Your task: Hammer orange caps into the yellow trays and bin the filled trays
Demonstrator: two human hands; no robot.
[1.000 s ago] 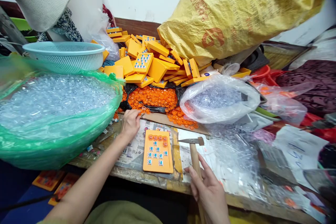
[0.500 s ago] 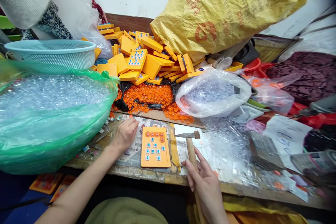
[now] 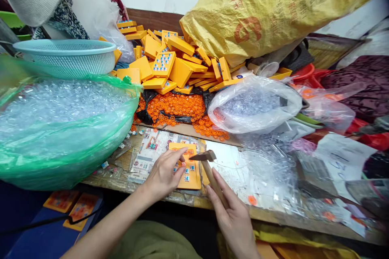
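An orange-yellow panel (image 3: 194, 182) lies on the worktable, with small blue-and-white switches in it and orange caps along its upper part. My left hand (image 3: 164, 174) is over the panel's left side, index finger stretched out. Between its thumb and a bent finger shows a small orange cap (image 3: 182, 164), partly hidden. My right hand (image 3: 232, 216) is closed around the wooden handle of a hammer (image 3: 215, 180). The hammer's metal head is raised over the panel's right edge, apart from the caps.
A green bag (image 3: 69, 141) of clear plastic pieces bulges at the left. Behind the panel are loose orange caps (image 3: 176, 107) and a heap of similar panels (image 3: 182, 71). A white bag (image 3: 258, 125) of clear pieces and plastic scraps lie at the right.
My left hand has moved right, from beside the panel to over it, its fist loosening. The hammer head has shifted left toward the panel. The view has turned slightly.
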